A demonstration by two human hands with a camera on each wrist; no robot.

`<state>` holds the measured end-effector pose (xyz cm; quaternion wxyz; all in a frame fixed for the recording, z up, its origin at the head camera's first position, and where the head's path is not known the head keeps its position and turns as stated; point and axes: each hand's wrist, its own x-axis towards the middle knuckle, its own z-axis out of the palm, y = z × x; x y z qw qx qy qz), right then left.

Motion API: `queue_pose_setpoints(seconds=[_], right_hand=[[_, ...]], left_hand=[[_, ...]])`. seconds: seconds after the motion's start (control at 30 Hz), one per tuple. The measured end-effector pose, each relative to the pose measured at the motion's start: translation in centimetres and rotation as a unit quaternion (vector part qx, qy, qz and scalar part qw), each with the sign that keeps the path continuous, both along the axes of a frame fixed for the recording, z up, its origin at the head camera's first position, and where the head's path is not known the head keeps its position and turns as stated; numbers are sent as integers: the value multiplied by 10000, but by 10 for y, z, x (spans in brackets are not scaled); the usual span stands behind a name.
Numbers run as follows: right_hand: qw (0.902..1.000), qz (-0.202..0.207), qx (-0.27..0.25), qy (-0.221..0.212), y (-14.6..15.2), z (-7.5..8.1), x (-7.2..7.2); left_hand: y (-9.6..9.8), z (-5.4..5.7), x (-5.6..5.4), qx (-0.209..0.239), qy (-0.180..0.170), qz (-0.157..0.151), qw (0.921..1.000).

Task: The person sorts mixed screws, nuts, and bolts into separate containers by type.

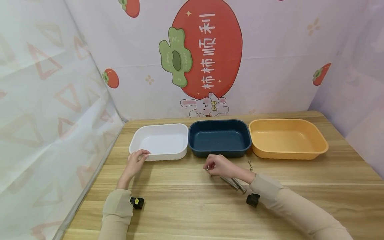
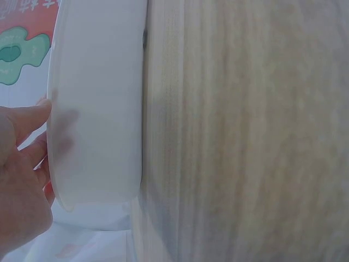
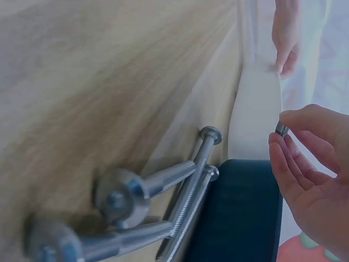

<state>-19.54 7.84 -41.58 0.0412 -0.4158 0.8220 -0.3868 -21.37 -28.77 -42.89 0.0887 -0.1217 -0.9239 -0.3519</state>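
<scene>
My left hand (image 1: 137, 163) holds the near rim of a white plastic box (image 1: 163, 156), toward its left corner. In the left wrist view, the thumb (image 2: 34, 115) lies at the rim and the other fingers reach behind it, partly hidden. Between thumb and fingertips, my right hand (image 1: 222, 166) pinches a small metal nut (image 3: 281, 129), held above the table in front of the dark blue box (image 1: 220, 154). Below that hand, several long metal bolts (image 1: 239, 185) lie crossed on the wood. The right wrist view shows their round heads and threaded shafts up close.
A yellow box (image 1: 288, 155) stands right of the dark blue one, all three boxes side by side along the back of the wooden table (image 1: 180, 206). A small brass-coloured screw (image 1: 250, 164) lies near the right wrist. Printed cloth (image 1: 264, 86) hangs behind.
</scene>
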Motion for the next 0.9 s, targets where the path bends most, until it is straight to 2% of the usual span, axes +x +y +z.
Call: queue_pose_setpoints(seconds=[0.2, 0.4, 0.57, 0.9], right_hand=[[9998, -43, -186, 48, -7, 5, -5], [9992, -292, -186, -183, -16, 14, -11], [9985, -446, -193, -268, -23, 16, -17], [9945, -784, -488, -486, -38, 21, -27]], left_hand=[[0, 0, 0, 14, 13, 3, 10000], [1, 2, 0, 50, 148, -10, 9999], [1, 2, 0, 14, 128, 23, 9999], [2, 2, 1, 18, 169, 5, 9999]])
